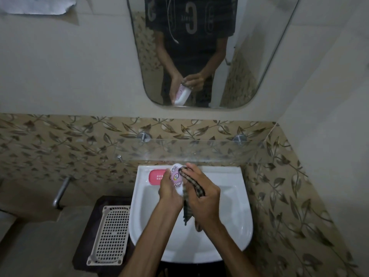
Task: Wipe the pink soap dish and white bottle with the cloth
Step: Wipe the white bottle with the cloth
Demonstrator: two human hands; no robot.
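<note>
Over the white sink (229, 212) my left hand (168, 188) grips a white bottle (176, 176) with a pink label, tilted with its end pointing away from me. My right hand (201, 193) presses a dark checked cloth (191, 182) against the bottle's right side; the cloth's loose end hangs down between my wrists. The pink soap dish (155, 177) lies on the sink's back left rim, just left of my left hand and partly hidden by it.
A glass shelf (199, 150) on two metal pegs runs above the sink. A mirror (199, 56) hangs higher and reflects a person holding the bottle. A beige perforated basket (109, 234) lies left of the sink on a dark stand. A metal tap (61, 190) juts from the left wall.
</note>
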